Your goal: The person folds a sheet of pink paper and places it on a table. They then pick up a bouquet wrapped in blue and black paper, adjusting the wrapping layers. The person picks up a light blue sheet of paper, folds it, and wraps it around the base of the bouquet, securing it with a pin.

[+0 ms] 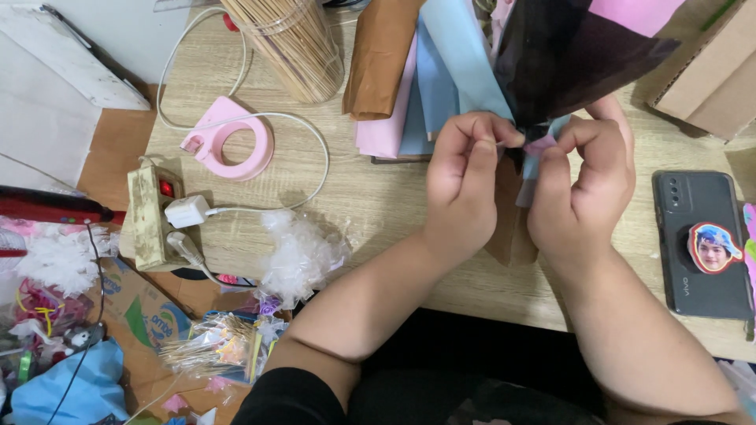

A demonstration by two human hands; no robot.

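— What are the hands doing, seen from the head camera?

— The left hand (466,177) is curled almost into a fist, thumb and forefinger pinching the gathered base of a fan of paper sheets (504,55): dark, blue, pink, brown. The right hand (581,185) is curled too, fingertips gripping the same bunched point, right against the left.

— And around them?

— The sheets spread away above both hands. A phone (703,244) lies on the tabletop (378,205) just right of the right hand; crumpled clear plastic (299,256) sits left of the left hand.
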